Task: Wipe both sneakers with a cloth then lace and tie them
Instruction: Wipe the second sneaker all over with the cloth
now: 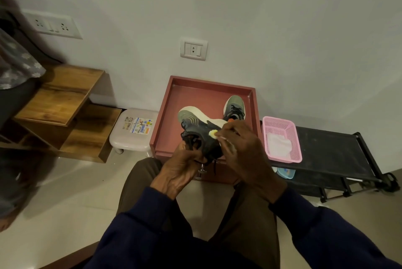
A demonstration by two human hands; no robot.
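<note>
A grey-green sneaker (195, 123) with a white sole is held tipped on its side above the front of the red tray-topped cabinet (171, 103). My left hand (182, 166) grips it from below at the opening, where dark laces hang loose. My right hand (241, 149) pinches a small pale yellow cloth (212, 133) against the sneaker's side near the heel. The second sneaker (235, 107) stands upright on the tray at the back right, its laces in place.
A pink basket (282, 125) holding a white cloth sits on a black rack (330, 149) to the right. A white stool (130, 138) and a wooden shelf unit (63, 107) stand to the left. A person stands at the far left edge.
</note>
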